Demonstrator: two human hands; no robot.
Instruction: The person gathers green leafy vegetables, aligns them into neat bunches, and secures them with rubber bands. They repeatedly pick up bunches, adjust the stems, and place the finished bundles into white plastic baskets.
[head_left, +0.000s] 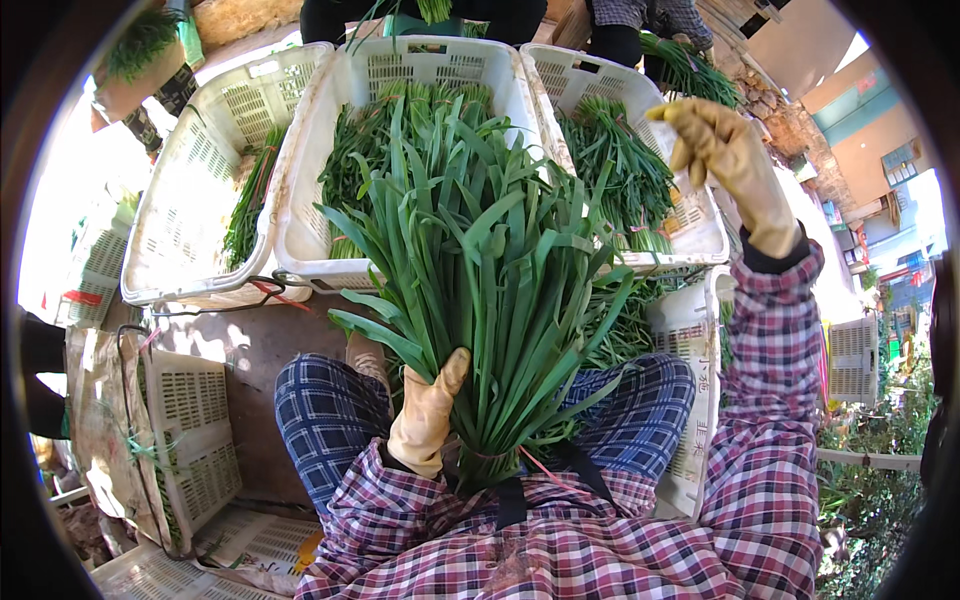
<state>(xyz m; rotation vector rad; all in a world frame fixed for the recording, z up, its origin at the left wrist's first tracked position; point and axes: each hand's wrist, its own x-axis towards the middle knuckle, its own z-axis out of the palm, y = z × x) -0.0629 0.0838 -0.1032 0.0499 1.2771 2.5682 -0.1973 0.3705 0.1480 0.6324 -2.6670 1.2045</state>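
A large bunch of green garlic chives (487, 262) stands fanned out in front of my body, its leaf tips pointing away from me. My left hand (427, 420), in a pale rubber glove, grips the bunch low on its left side, thumb along the leaves. Around the base runs a thin pink tie (551, 469) with a loose end trailing right. My right hand (720, 154), gloved likewise, is raised beside the right-hand crate, well apart from the bunch. Its fingers are partly bent and nothing shows in them.
White plastic crates stand ahead: a left one (180, 202), a middle one (300, 232) and a right one (637, 259), all holding tied chives. Another crate (686, 450) sits by my right knee. Other people work beyond, one with a hand on greens (694, 71).
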